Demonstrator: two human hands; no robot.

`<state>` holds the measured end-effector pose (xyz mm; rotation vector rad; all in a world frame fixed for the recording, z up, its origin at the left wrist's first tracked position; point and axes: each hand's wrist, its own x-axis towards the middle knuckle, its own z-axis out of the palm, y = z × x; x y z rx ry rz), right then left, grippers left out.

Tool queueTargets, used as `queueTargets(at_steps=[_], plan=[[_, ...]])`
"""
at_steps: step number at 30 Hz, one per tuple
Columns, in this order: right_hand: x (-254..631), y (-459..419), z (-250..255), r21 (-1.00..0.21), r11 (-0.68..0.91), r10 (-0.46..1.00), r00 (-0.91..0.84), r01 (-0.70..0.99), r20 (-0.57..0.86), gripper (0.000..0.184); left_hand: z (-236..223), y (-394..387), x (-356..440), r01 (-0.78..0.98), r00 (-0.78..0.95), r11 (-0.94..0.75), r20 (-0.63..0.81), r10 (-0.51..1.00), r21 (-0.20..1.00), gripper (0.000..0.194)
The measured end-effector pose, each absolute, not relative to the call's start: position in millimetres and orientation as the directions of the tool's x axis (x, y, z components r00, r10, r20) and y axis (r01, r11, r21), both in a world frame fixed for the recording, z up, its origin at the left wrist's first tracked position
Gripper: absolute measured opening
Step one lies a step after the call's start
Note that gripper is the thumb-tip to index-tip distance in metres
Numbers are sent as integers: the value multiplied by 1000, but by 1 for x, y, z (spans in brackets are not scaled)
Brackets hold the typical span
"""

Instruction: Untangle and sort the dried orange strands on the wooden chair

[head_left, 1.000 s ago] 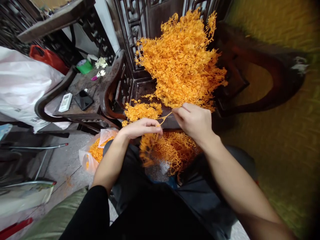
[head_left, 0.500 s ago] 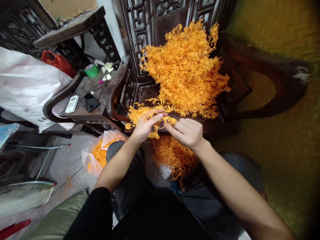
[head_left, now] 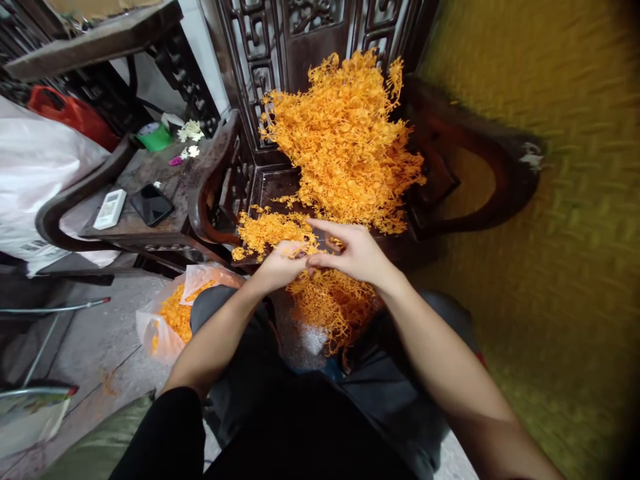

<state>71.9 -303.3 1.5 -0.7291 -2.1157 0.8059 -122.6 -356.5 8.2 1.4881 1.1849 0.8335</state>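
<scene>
My left hand (head_left: 284,267) is closed around a small orange plastic piece (head_left: 311,244), part of which shows above its fingertips. Its exact kind is hard to make out. My right hand (head_left: 356,253) meets it from the right, thumb and forefinger spread apart, the thumb at the left fingertips. A little orange shows behind the right fingers, and I cannot tell whether they touch it. Just beyond my left hand lies a small heap of orange pieces (head_left: 267,230) on the chair seat. Behind it rises a large pile of spidery orange plastic flower-like pieces (head_left: 350,147).
More tangled orange strands (head_left: 335,310) lie below, between my knees. A clear bag (head_left: 150,327) of orange bits stands on the floor to the left. On the side table are a phone (head_left: 151,204), a white remote (head_left: 110,209) and green tape (head_left: 154,136). Curved chair arms (head_left: 515,193) flank the seat.
My right hand has spread from a curled pinch and moved left against my left hand. The orange piece between them is now mostly covered. The whole view has shifted slightly.
</scene>
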Motion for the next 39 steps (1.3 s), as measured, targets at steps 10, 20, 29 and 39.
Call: queueTargets(at_steps=[10, 20, 29, 39], plan=[[61, -310, -13, -538, 768, 639, -468, 347, 610, 31, 15, -359, -114, 293, 269, 119, -201, 942, 949, 39], [104, -256, -17, -954, 36, 989, -127, -296, 76, 45, 9, -350, -134, 129, 226, 13, -42, 973, 992, 43], [43, -319, -18, -892, 452, 854, -300, 20, 426, 59, 7, -347, -126, -113, 154, 117, -99, 983, 987, 39], [51, -313, -20, -659, 750, 615, -418, 51, 668, 18, 12, -343, -131, -207, 406, 403, -297, 865, 891, 41]])
